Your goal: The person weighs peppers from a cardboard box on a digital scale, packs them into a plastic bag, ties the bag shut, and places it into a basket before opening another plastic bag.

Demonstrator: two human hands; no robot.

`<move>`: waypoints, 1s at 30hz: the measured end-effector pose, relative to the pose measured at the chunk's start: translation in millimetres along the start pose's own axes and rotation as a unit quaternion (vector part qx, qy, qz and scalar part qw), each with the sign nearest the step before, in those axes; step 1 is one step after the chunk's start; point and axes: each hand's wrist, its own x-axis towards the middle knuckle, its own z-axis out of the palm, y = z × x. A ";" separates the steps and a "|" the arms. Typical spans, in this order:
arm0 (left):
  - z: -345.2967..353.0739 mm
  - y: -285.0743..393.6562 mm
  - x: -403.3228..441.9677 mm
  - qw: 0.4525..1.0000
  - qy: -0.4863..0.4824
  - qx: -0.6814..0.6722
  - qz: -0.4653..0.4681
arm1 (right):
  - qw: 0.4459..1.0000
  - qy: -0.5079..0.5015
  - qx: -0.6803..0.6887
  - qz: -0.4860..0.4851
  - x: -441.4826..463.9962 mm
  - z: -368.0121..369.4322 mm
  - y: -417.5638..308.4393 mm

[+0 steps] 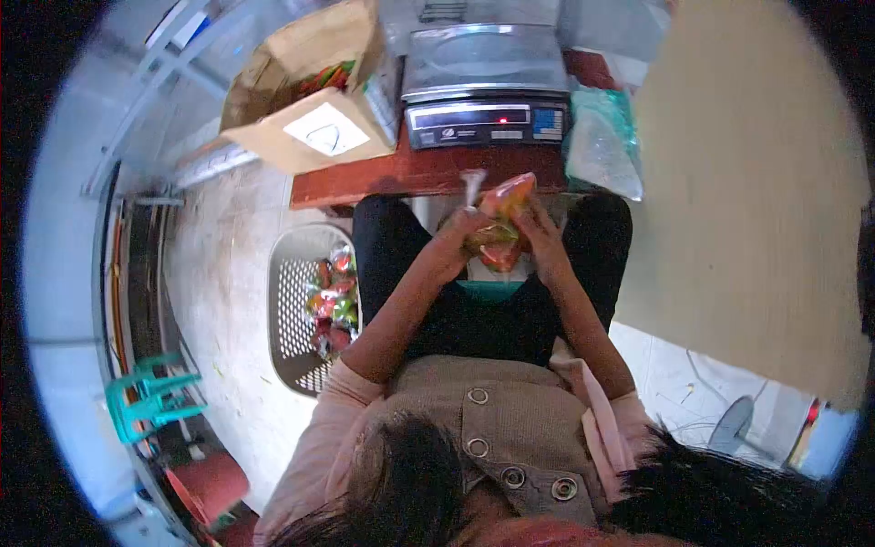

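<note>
A clear plastic bag of red, orange and green produce (510, 195) is held over my lap, between my two hands. My left hand (463, 239) wraps round its left side, and a twisted whitish tip of plastic sticks up above that hand. On the right side, my right hand (541, 239) grips the same bag with bent fingers. Just beyond the hands, a digital scale (488, 123) stands on a red-brown table (428, 170), its metal pan bare and a red light on its display.
An open cardboard box (301, 146) with red and green produce stands left of the scale. Plastic bags (602, 146) lie to its right. On the floor at left are a basket (290, 310) with bagged produce, a green stool (155, 398) and a red bucket (208, 488).
</note>
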 end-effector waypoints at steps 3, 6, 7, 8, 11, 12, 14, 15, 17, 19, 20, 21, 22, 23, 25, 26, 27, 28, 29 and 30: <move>-23.4 -29.4 -0.9 0.998 -0.003 -0.046 -0.035 | 0.992 -0.028 -0.121 -0.006 2.1 -6.6 -10.5; -34.5 -33.1 -17.4 0.993 0.011 -0.114 -0.018 | 0.976 -0.050 -0.189 -0.092 9.0 -12.5 8.8; -41.0 -28.1 -26.6 0.990 0.028 -0.137 0.003 | 0.970 -0.081 -0.205 -0.103 6.3 -7.7 -2.5; -48.5 -22.5 -36.9 0.986 0.043 -0.161 0.024 | 0.963 -0.111 -0.220 -0.114 3.5 -5.1 -13.1; -78.1 16.0 -81.8 0.975 0.121 -0.159 0.094 | 0.964 -0.125 -0.233 -0.034 2.2 -13.4 -36.6; -113.6 10.0 -93.1 0.962 0.210 -0.134 0.115 | 0.961 -0.102 -0.251 -0.048 5.9 -21.4 -37.0; -141.3 32.6 -129.1 0.924 0.344 -0.083 0.144 | 0.933 -0.049 -0.337 -0.118 17.6 -52.1 -34.1; -202.8 13.5 -140.2 0.924 0.331 -0.103 0.160 | 0.899 -0.019 -0.401 -0.175 22.6 -69.8 -30.2; -255.4 10.5 -176.5 0.944 0.258 -0.186 0.082 | 0.905 0.059 -0.390 -0.160 15.2 -88.3 -41.1; -288.3 -19.7 -188.4 0.884 0.402 -0.181 0.155 | 0.861 0.145 -0.458 -0.167 13.6 -121.5 -42.8; -296.0 -28.5 -192.0 0.855 0.449 -0.183 0.186 | 0.847 0.167 -0.474 -0.175 11.2 -138.1 -43.3; -296.4 -37.5 -196.2 0.843 0.452 -0.203 0.207 | 0.832 0.190 -0.489 -0.182 7.8 -154.0 -42.3; -297.4 -46.4 -200.2 0.830 0.457 -0.225 0.227 | 0.825 0.197 -0.501 -0.171 4.5 -168.4 -39.5; -309.4 -56.3 -203.3 0.829 0.487 -0.168 0.216 | 0.819 0.201 -0.513 -0.162 3.4 -180.7 -34.8; -331.0 -75.3 -211.8 0.815 0.545 -0.052 0.190 | 0.803 0.180 -0.542 -0.169 6.6 -206.8 -13.0; -311.6 -66.3 -218.1 0.806 0.564 0.082 0.158 | 0.794 0.156 -0.558 -0.183 9.2 -221.1 6.8; -312.6 -70.6 -223.1 0.822 0.545 0.097 0.132 | 0.785 0.133 -0.572 -0.197 11.3 -226.7 16.1; -326.2 -78.0 -228.5 0.837 0.524 0.115 0.107 | 0.814 0.174 -0.532 -0.154 2.6 -195.2 16.0; -340.5 -83.2 -234.7 0.851 0.502 0.132 0.081 | 0.764 0.188 -0.591 -0.179 1.7 -187.1 21.0; -442.9 -139.5 -240.7 0.795 0.521 0.309 -0.025 | 0.708 0.200 -0.645 -0.205 3.2 -180.6 27.6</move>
